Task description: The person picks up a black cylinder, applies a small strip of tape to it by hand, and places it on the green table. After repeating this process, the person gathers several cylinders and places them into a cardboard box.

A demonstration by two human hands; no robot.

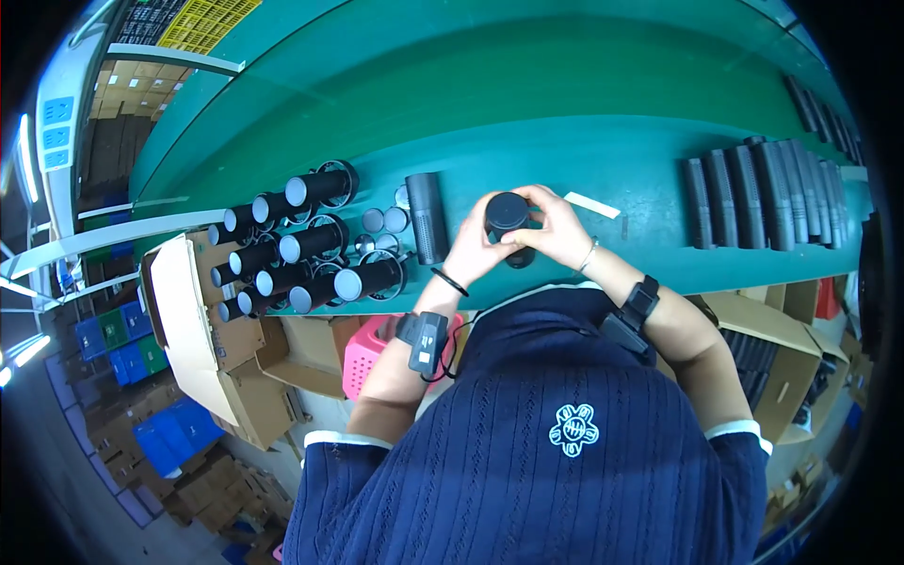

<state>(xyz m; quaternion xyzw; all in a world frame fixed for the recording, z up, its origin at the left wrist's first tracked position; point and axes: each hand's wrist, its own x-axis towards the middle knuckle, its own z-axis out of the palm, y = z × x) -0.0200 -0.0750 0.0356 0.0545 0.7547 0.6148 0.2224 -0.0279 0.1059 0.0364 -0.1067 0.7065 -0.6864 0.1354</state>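
Black cylinder (508,226), matte, round-topped, upright, end cap facing the camera; lower part dark and slightly wider. Held just above the green surface (584,151), near its front edge, at the centre of view. Clasped from 9 o'clock by the left hand (471,247), fingers curled shut around the side. Gripped from 3 o'clock by the right hand (557,229), fingers (524,196) bent over the top rim, pressed against the cap. Both wrists strapped with small black devices. At 9 o'clock of the hands, another black tube (427,217) lying flat; farther out, a cluster of black tubes with pale end caps (301,259). At 3 o'clock, well apart, a row of dark tubes (763,193) side by side.
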